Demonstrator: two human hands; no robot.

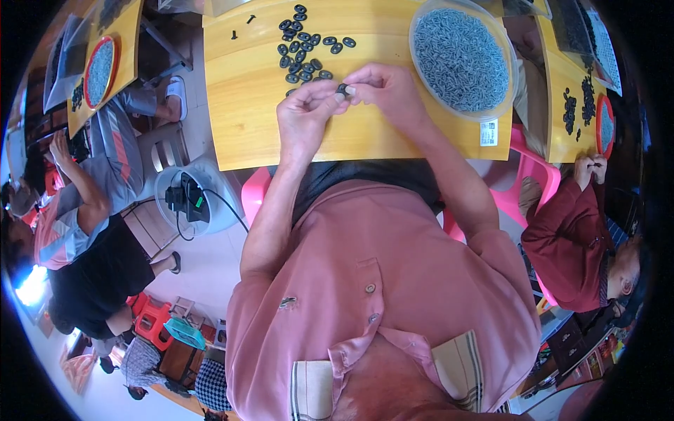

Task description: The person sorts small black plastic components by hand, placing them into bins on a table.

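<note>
**Two hands pinch one small black part over the desk**

Head view: a clear round tub (500, 105) stands on the yellow desk (246, 119), at the person's right, filled nearly to the rim with small grey pieces (460, 59); they are too many and too fine to count. At the left edge of the picture, a red-rimmed dish (89, 70) on another desk holds the same grey pieces. At the far right a second red-rimmed dish (606, 128) is partly in view, beside loose black parts.

Both forearms come up from the pink shirt and meet above the middle of the desk. The left hand (303, 112) and the right hand (390, 88) are curled, fingertips together, pinching a single black part (342, 89) between them, with a pale bit showing at its right end. The part is held just above the desk, right below a pile of black oval rings (303, 43), roughly twenty, some overlapping. Two dark screws (242, 26) lie apart near the far left of the desk.

Other people sit at neighbouring desks on both sides.
</note>
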